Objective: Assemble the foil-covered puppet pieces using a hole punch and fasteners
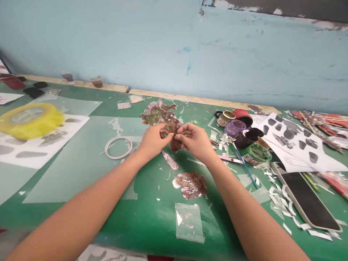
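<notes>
My left hand point(154, 141) and my right hand point(194, 139) meet over the middle of the green table, fingertips pinched close together. Between them is a brown painted paper cutout point(176, 145), gripped from both sides; its upper part rises between the fingers. Just behind lies a larger cutout with green and brown patches point(156, 113), and I cannot tell whether the two are joined. A narrow brownish strip point(170, 160) lies below my hands. Nearer me are shiny brown cutouts point(191, 184) and a small clear plastic bag point(189, 222).
On the left are a tape ring point(118, 147) and a large yellow tape roll point(32, 117) on a printed sheet. At right stand open paint jars point(257, 153), a paintbrush point(244, 165), a phone point(307, 195), printed sheets point(295, 141) and paper scraps. A blue wall point(136, 47) closes the back.
</notes>
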